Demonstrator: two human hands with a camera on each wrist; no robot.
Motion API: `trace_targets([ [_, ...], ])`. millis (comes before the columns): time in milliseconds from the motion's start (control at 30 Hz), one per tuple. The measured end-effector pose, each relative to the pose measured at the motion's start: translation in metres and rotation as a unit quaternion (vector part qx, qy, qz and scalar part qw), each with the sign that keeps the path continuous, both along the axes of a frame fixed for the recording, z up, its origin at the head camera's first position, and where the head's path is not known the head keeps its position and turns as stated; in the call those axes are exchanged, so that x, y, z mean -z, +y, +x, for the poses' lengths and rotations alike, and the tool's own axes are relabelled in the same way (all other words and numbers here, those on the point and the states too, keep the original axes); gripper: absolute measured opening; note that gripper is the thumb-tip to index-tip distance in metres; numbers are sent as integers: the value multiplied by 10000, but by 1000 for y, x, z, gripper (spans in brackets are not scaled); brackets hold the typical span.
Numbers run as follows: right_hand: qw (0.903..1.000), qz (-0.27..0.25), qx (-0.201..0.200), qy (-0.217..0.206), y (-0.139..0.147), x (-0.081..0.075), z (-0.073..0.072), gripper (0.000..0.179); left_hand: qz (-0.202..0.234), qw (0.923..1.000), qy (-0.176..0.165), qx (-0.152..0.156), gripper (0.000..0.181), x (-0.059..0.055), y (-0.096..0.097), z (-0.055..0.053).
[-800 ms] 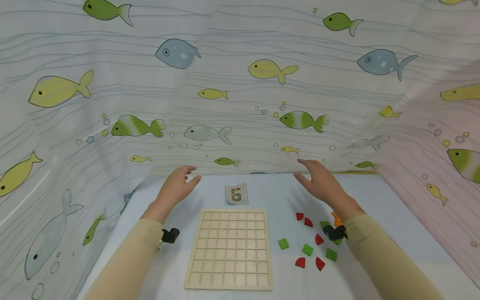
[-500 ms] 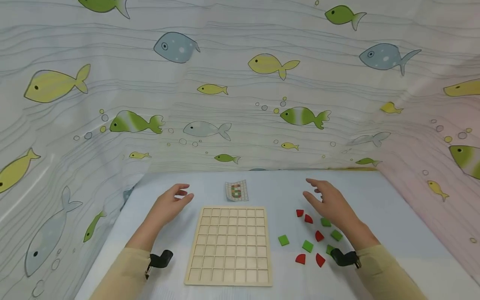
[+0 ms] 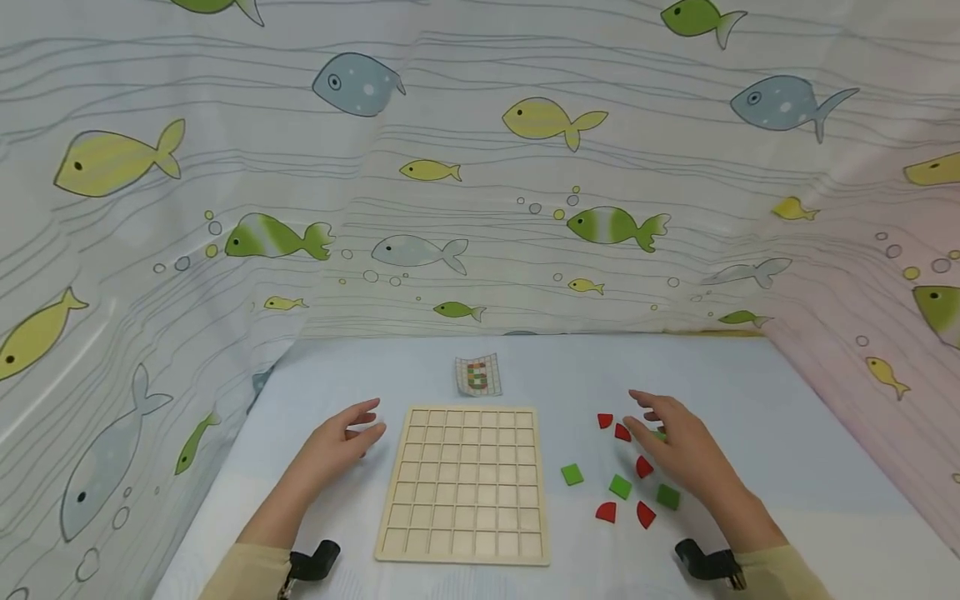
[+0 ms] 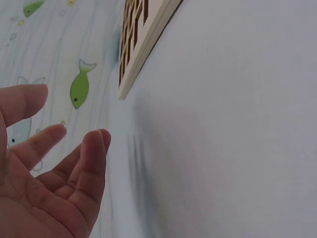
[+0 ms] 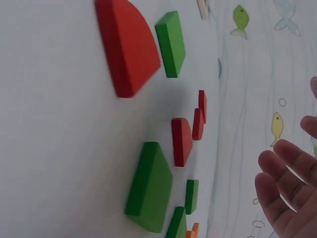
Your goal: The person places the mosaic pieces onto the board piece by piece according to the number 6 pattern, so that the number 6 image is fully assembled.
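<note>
Wooden grid board lies flat on the pale bench, in the middle foreground, with green pieces and red pieces scattered to its right. Compared with the earlier frames, both hands are closer to the person: the left hand, level with the printed card or beyond it at first, is now just left of the board's far corner, and the right hand, at first beyond the pieces, now hangs over the farther ones and partly covers a green one. The board and pieces keep their arrangement. Both hands are free and fairly wide, fingers loosely bent and thumb held apart. The printed card lies behind the board and shows a grid with green, red and orange cells; finer print is too small to read. Around the bench hangs a sheet patterned with green, yellow and blue fish. The left wrist view adds the raised edge of the board seen from low down and a soft shadow on the bench beside the raised left hand. The right wrist view shows the thickness of the pieces, the right fingers well apart from them, and, at its lower edge, orange pieces that are out of sight in the head view.
</note>
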State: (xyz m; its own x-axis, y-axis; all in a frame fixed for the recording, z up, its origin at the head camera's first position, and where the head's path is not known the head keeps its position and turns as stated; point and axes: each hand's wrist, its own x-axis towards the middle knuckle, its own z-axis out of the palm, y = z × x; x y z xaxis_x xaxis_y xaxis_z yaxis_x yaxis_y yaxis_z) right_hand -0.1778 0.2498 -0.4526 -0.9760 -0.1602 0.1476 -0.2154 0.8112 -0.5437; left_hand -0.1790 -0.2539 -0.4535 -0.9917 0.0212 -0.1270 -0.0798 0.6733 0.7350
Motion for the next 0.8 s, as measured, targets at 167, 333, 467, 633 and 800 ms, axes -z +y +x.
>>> trace_targets([
  [167, 10000, -38, 35, -58, -1, 7, 6, 69, 86, 9999, -86, 4, 67, 2, -1, 14],
  [333, 9999, -35, 118, 2, -1, 10, 13, 62, 195, 9997, -131, 4, 63, 6, 2, 23],
  [467, 9999, -44, 131, -26, 0, 13, 19, 57, 306, 9994, -162, -61, 61, 11, 5, 28],
  [633, 9998, -118, 127, -33, 0, 19, 24, 55, 614, 9976, -248, -195, 60, 15, 6, 35],
  [800, 9998, -176, -1, -6, 0, 19, 31, 54, 990, 9937, -430, -289, 58, 18, 11, 43],
])
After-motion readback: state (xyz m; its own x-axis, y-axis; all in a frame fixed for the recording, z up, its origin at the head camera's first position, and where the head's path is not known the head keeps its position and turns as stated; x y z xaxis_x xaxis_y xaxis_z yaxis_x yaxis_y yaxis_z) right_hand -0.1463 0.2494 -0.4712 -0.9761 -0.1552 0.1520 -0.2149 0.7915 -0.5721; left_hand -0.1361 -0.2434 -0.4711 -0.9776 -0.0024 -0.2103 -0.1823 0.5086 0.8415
